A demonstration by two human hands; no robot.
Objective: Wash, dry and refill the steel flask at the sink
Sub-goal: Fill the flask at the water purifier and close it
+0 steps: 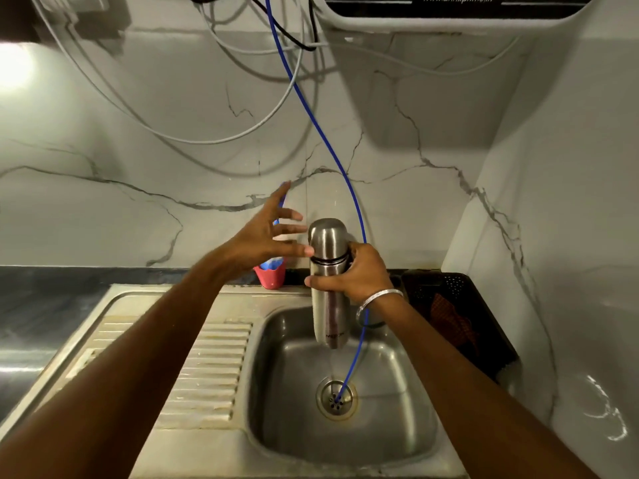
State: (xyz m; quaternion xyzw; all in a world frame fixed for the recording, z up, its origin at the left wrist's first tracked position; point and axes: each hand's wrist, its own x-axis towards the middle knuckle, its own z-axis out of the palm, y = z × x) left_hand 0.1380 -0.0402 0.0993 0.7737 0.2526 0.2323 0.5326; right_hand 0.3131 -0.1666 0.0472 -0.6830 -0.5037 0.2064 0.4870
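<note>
The steel flask (328,299) stands upright in the air above the sink basin (390,423), its domed cap (326,238) on top. My right hand (359,274) grips the flask's body just below the cap, a silver bangle on the wrist. My left hand (269,233) hovers just left of the cap with fingers spread, the thumb tip touching the cap's lower edge. No water runs over the flask.
A blue tube (318,133) hangs from the wall-mounted water purifier (449,12) into the drain (336,397). A pink cup (271,276) holding a blue item stands behind the sink. A dark basket (453,312) sits to the right, and the ribbed drainboard (207,368) to the left.
</note>
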